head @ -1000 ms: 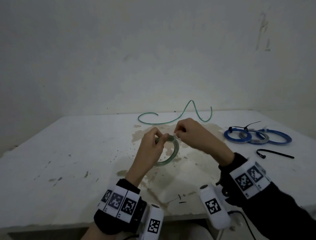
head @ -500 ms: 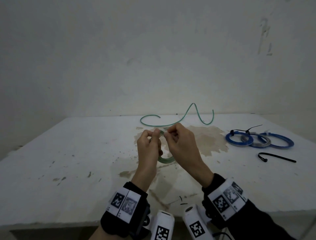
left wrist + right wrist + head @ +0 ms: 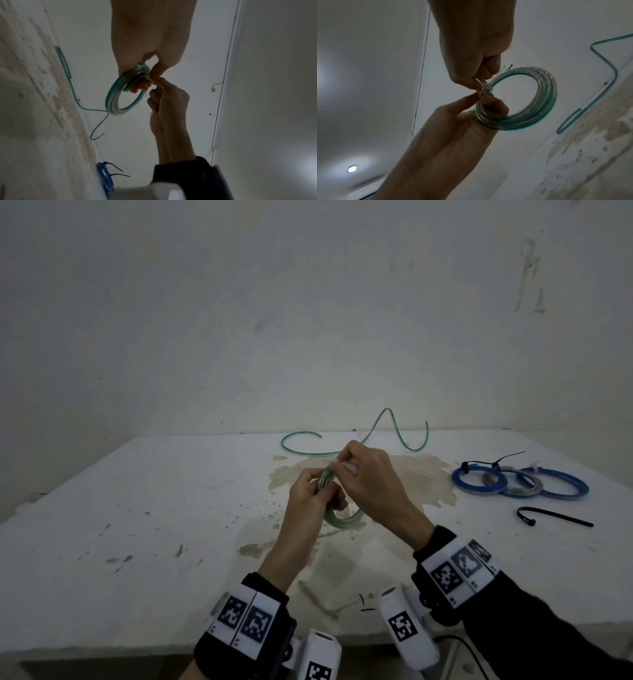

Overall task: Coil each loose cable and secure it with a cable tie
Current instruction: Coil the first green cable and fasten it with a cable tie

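Both hands meet above the middle of the stained white table [image 3: 102, 542], holding a coiled green cable [image 3: 544, 97] clear of the surface. The left hand [image 3: 310, 498] has its fingers curled through the ring and its thumb pressed on the outside, gripping the bundle of loops at about the coil's 8 o'clock as the right wrist view shows it. The right hand [image 3: 368, 474] pinches a white cable tie [image 3: 487, 86] between thumb and fingertips, right where the tie wraps the coil at about 10 o'clock — the two hands' fingertips almost touch there. The tie's band crosses the strands; whether it is locked I cannot tell.

On the table, at 12 o'clock from the hands, lies a loose green cable [image 3: 346, 453], one end hooked round to the left, the other rising in a hump near the wall [image 3: 308, 302]. At about 3 o'clock, well apart from the hands, sit tied coils [image 3: 519, 484] — blue and grey rings overlapping one another, with black tie tails sticking up. Just nearer the table's front edge than those lies a black cable tie [image 3: 555, 517], flat, its head end curled into a small hook.
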